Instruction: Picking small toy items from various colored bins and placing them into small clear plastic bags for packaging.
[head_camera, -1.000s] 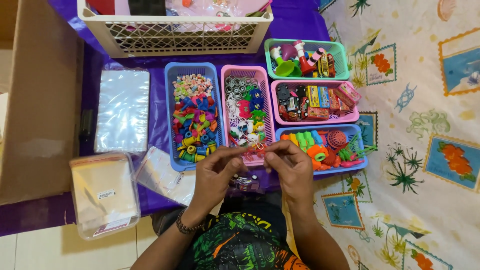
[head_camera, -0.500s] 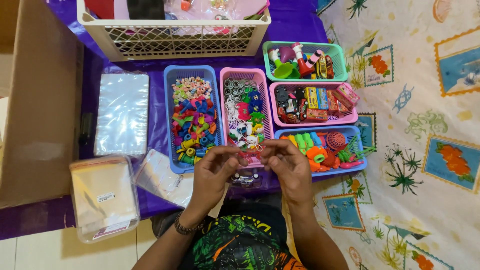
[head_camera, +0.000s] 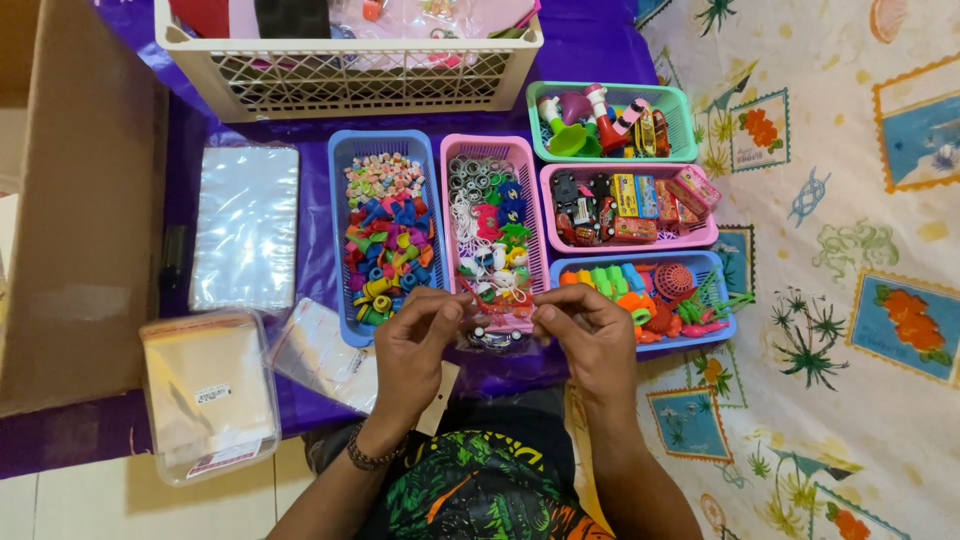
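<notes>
- Both hands, our left hand (head_camera: 415, 345) and right hand (head_camera: 590, 340), pinch a small clear bag (head_camera: 495, 335) between them.
- We see the pink tray (head_camera: 497, 215) just behind, near the bench's front edge.

small clear plastic bag (head_camera: 497, 333) | holds tiny toys | held upright, above purple cloth

White basket (head_camera: 345, 80) at top, w/ cardboard box (head_camera: 75, 200) on left. Stack of clear bags (head_camera: 245, 225) next to it. Green tray (head_camera: 680, 100) holds toys.
</notes>
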